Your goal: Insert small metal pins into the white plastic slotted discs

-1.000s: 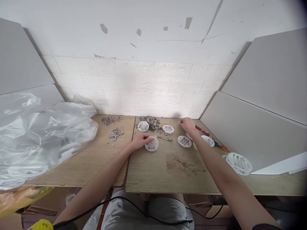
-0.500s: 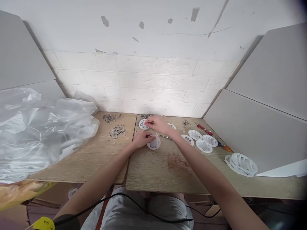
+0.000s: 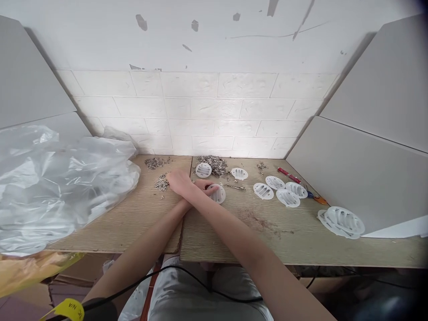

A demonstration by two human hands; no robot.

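By loose parts (image 3: 161, 183), right hand (image 3: 179, 181), wrists (image 3: 193, 192) crossed, grip unclear; left hand (image 3: 203, 183) holding disc (image 3: 219, 195)

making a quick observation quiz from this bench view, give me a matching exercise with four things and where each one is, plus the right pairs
Things
1. Right hand
2. Left hand
3. Clear plastic bag
4. Slim red tool

Places
A. At the left end of the table
B. On the table near the right-hand grey panel
C. At a pile of small metal parts
D. At a white slotted disc, touching it

Right pairs
1-C, 2-D, 3-A, 4-B
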